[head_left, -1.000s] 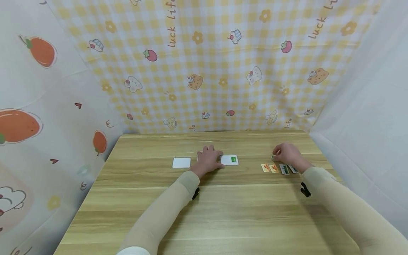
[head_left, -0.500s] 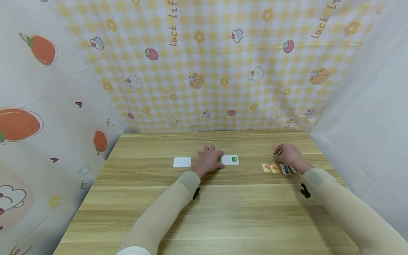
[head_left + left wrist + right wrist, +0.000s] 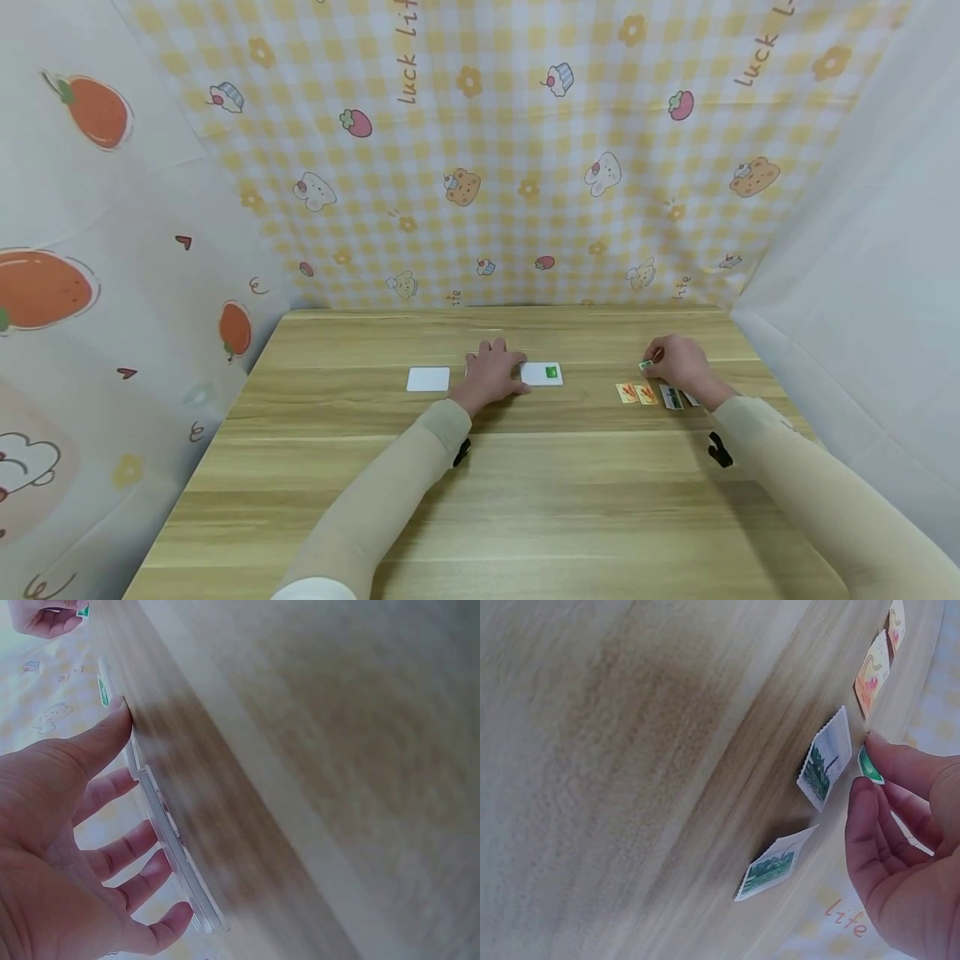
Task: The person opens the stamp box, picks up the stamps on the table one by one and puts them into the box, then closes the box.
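Pinched between the thumb and index finger of my right hand (image 3: 678,364) is a small green-and-white stamp (image 3: 869,766). It is held just above the table, behind two stamps with a green landscape (image 3: 826,759) and two orange-and-cream stamps (image 3: 872,673). My left hand (image 3: 491,377) spreads its bent fingers over a flat white card, mostly hidden beneath it. Its thumb (image 3: 112,731) touches the near edge of a neighbouring white card (image 3: 533,375), which bears a green stamp (image 3: 551,372) at its right end. A plain white card (image 3: 428,379) lies left of this hand.
The wooden table (image 3: 525,508) runs back to a yellow checked curtain (image 3: 510,225). A white cloth printed with fruit (image 3: 150,275) hangs on the left, and a plain white cloth (image 3: 862,275) on the right. Black straps show at both wrists.
The green stamp in my right fingers has tilted slightly so more of its face shows. Both hands otherwise keep their places, and the head view shifts a little.
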The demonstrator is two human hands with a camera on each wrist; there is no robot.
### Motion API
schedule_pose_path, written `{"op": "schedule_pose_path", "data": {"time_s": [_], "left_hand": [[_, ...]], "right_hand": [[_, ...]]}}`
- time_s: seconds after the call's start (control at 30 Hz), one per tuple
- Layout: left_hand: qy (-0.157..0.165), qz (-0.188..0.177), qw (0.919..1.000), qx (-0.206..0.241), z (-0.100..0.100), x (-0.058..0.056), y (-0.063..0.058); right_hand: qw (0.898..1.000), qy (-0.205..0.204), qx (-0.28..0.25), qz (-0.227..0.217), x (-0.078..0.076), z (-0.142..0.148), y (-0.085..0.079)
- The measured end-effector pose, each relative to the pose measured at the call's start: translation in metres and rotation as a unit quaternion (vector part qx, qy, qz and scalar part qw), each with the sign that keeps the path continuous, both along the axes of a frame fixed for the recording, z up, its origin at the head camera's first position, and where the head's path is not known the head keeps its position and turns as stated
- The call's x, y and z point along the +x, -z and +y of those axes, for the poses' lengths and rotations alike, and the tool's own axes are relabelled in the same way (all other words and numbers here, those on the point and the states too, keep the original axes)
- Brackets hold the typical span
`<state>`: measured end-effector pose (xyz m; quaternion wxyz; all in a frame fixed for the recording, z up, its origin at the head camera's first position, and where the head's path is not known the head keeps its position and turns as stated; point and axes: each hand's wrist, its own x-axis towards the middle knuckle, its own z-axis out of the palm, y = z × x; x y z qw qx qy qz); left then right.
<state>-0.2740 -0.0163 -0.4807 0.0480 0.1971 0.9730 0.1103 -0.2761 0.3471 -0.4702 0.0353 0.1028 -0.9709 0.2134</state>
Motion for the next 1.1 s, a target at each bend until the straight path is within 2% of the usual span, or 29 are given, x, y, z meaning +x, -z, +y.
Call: {"op": "schedule_pose_path", "data": {"time_s": [0.2,0.37,0.63,1.1], "left_hand": [[-0.001,0.001,1.0000,0.002,0.000,0.000,0.000],[0.000,0.002,1.0000,0.002,-0.001,-0.001,0.001],[0.001,0.005,1.0000,0.004,-0.002,-0.003,0.002],[-0.002,-0.001,0.9999,0.014,-0.002,0.000,0.000]], "right_hand": [[1.000,-0.013,0.001,0.021,-0.002,0.001,0.002],[0.999,-0.020,-0.003,0.041,-0.003,-0.003,-0.004],[0.999,-0.017,-0.030,0.018,0.001,-0.023,-0.022],[0.995,-0.038,-0.090,0.010,0.008,-0.059,-0.028]]}}
